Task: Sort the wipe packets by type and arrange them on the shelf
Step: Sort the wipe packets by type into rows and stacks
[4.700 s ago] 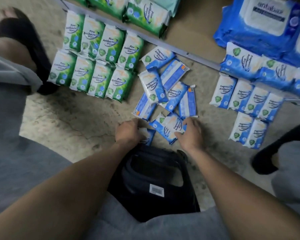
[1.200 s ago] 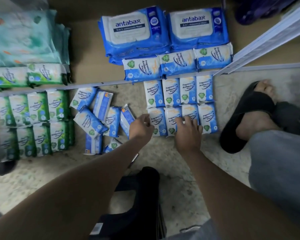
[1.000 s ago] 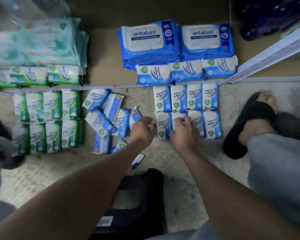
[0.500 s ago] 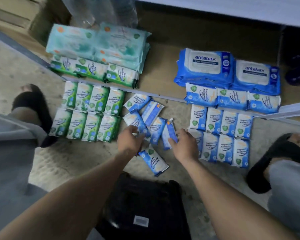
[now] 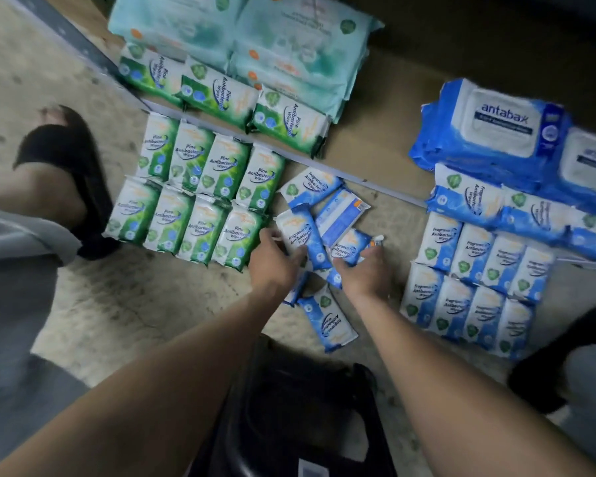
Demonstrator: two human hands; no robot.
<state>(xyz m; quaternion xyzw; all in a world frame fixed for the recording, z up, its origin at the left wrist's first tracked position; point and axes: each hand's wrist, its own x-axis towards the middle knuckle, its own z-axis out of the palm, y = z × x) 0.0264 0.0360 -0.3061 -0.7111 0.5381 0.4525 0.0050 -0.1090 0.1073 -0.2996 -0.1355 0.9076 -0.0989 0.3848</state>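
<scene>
A black moulded plastic object [image 5: 289, 425] with a barcode sticker sits nearest, its shape hard to read; beyond it one glossy blue packet [image 5: 327, 320] lies alone on the rough concrete floor [image 5: 117, 304]; the left hand [image 5: 272, 266] curls round a crinkled blue-and-white packet [image 5: 301, 237] in the loose heap [image 5: 338, 215]; the right hand [image 5: 365, 273] closes over a neighbouring packet [image 5: 346, 249], partly hiding it; green packets [image 5: 193, 197] flank the heap left and sorted blue packets [image 5: 475, 284] right, both in double rows; on the shelf [image 5: 375, 149] lie larger packs, blurred, some cut off.
</scene>
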